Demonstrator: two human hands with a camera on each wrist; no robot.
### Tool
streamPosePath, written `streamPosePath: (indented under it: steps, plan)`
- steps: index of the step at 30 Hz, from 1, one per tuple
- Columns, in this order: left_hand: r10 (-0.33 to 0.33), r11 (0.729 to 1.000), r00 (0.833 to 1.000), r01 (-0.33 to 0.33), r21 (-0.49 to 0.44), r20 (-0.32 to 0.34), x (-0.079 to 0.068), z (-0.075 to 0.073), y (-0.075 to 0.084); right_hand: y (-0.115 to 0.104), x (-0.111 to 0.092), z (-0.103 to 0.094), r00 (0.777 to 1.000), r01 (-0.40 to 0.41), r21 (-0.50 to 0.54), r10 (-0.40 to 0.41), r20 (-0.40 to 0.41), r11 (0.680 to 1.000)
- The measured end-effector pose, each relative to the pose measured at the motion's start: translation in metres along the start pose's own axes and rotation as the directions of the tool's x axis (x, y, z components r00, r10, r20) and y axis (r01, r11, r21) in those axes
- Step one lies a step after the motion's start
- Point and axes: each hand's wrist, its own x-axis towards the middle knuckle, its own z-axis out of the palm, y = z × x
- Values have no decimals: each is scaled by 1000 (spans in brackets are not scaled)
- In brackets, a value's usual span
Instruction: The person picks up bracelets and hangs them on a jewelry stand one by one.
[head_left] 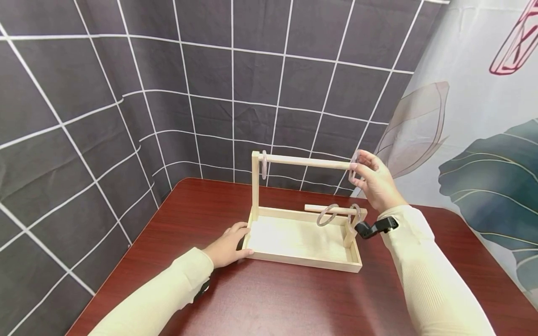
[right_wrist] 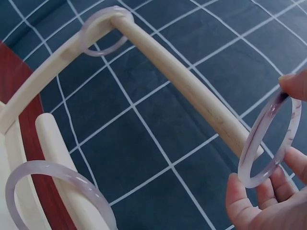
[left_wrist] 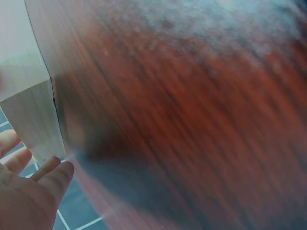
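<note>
My right hand (head_left: 378, 182) pinches a pale lilac bangle (right_wrist: 254, 148) between thumb and fingertips, at the free right end of the upper bar (head_left: 308, 162) of a wooden stand. In the right wrist view the bar's tip overlaps the bangle's loop. Another bangle (head_left: 264, 164) hangs at the bar's left end, beside the post (head_left: 255, 186). On the shorter lower bar (head_left: 313, 208) hang a tilted bangle (head_left: 321, 219) and one more bangle (head_left: 350, 219) near its right post. My left hand (head_left: 229, 245) rests against the left end of the stand's tray base (head_left: 294, 262), fingers extended.
The stand is on a dark red wooden table (head_left: 269, 298). A dark cloth (head_left: 260, 79) with a white grid hangs behind and to the left. At the right is a pale curtain (head_left: 470, 102) with leaf prints. A black wrist camera (head_left: 374, 227) sits on the right sleeve.
</note>
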Motion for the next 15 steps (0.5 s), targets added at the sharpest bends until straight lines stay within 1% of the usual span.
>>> streamPosePath:
  steps: [8, 12, 15]
  plan:
    - [-12, 1000, 1000, 12, -3, 1, -1, 0, 1, -2, 5, -4, 996, -87, 99, 83, 46, 991]
    - [-7, 1000, 1000, 7, -3, 1, 0, 0, 0, 0, 7, -6, 992, -122, 137, 116, 51, 983]
    - [-4, 1000, 1000, 4, -7, 0, 0, 0, 0, 1, 8, -6, 990, -135, 147, 129, 49, 980]
